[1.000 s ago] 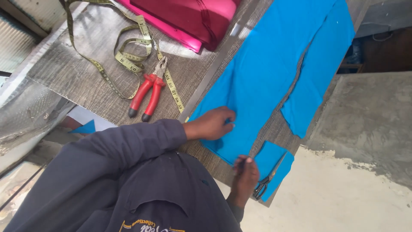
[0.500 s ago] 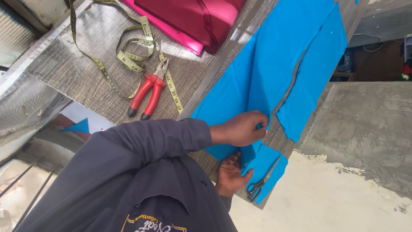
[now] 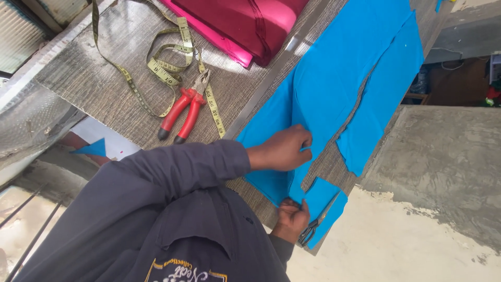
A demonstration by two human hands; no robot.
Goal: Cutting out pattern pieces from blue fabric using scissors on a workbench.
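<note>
blue fabric point(image 3: 334, 89) | left hand point(image 3: 284, 151) slid up, pressing flat | right hand point(image 3: 292, 219) now grasping scissors point(image 3: 313, 227)

A table point(image 3: 104, 78) runs across the view with cloth point(image 3: 339, 89) spread along its right part. The left hand point(image 3: 282, 151) rests flat on the cloth near its lower end. Just below, at the table's edge, the right hand point(image 3: 291, 219) touches the cloth's corner, with scissors point(image 3: 313, 227) beside it. Left of the cloth lie pliers point(image 3: 185, 107), crossed by a looping tape measure point(image 3: 167, 68). Folded fabric point(image 3: 245, 21) sits at the far edge.
</note>
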